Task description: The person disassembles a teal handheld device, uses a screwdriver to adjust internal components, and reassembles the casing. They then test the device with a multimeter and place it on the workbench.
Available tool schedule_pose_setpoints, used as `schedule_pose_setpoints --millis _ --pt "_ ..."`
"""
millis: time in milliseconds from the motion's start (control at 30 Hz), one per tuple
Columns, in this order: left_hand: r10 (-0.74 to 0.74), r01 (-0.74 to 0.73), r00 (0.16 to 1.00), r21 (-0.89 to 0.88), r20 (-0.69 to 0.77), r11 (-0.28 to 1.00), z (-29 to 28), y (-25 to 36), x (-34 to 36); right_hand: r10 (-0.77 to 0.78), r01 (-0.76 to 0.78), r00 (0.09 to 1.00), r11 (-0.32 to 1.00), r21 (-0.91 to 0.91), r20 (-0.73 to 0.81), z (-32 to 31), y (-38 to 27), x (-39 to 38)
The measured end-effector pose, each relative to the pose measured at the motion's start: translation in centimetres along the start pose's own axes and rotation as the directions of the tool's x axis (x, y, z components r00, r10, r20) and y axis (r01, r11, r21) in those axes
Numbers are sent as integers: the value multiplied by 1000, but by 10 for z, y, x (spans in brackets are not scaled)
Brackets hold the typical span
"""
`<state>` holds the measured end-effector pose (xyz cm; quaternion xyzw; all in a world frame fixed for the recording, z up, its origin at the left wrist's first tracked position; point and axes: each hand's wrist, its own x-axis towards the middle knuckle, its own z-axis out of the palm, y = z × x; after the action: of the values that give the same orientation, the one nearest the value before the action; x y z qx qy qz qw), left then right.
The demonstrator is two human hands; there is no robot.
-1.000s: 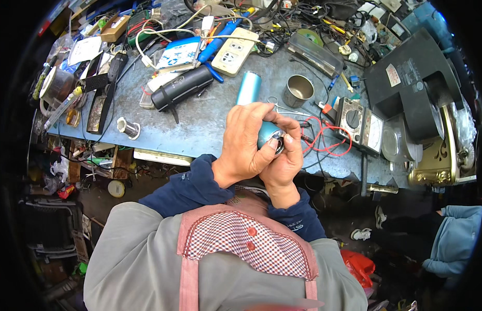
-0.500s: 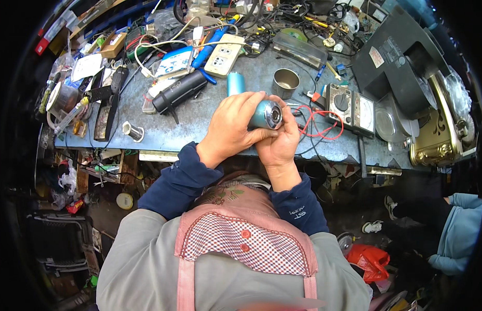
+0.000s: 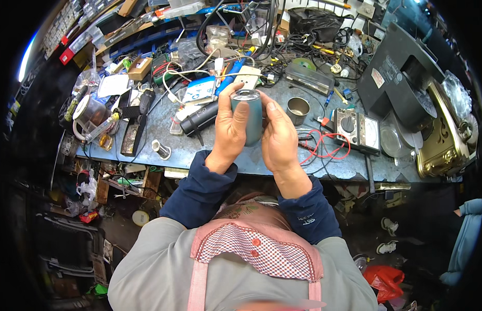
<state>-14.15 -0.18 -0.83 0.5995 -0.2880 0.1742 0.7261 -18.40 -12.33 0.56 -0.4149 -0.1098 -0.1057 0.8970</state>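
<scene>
A teal cylinder (image 3: pixel 255 122) with a shiny metal end stands nearly upright between my two hands, above the front of the bench. My left hand (image 3: pixel 231 129) wraps it from the left, thumb lying along its near side close to the top. From the right, my right hand (image 3: pixel 280 140) cups it; its fingertips touch the upper side, and some fingers are hidden behind the body. The cylinder's metal end points up. Just right of my right hand stands a metal cup (image 3: pixel 298 110), and left of my left hand lies a black cylindrical tool (image 3: pixel 199 119).
An analog multimeter (image 3: pixel 350 127) with red and black leads lies to the right, near a large black appliance housing (image 3: pixel 396 78). A power strip (image 3: pixel 247 75) and tangled cables lie behind. A spool-like metal part (image 3: pixel 161 150) stands at the front left. Another person's sleeve (image 3: pixel 466 233) shows far right.
The teal cylinder has turned from tilted, metal end facing right and toward me, to nearly upright. My grip has shifted round its sides. The light-blue cylinder behind my hands no longer shows.
</scene>
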Motion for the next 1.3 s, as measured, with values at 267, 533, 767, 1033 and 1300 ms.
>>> schedule_pose_setpoints --millis 267,533,767,1033,1300 --pt "32 -32 997 1 -64 999 -7 3 -12 12 -10 998 999 35 -55 13 14 -2" --pt "260 -292 933 102 249 951 -26 -23 -38 -249 256 966 870 -421 72 -53 2 -35" --pt "292 -440 817 210 498 873 -12 -14 1 -49 106 994 92 -990 102 -97 -89 30" --pt "204 -378 825 247 526 892 -11 -35 28 101 270 962 -217 -938 254 -143 -43 51" --pt "-144 32 769 188 623 982 -23 -39 26 118 205 976 -195 -959 184 -138 -41 33"
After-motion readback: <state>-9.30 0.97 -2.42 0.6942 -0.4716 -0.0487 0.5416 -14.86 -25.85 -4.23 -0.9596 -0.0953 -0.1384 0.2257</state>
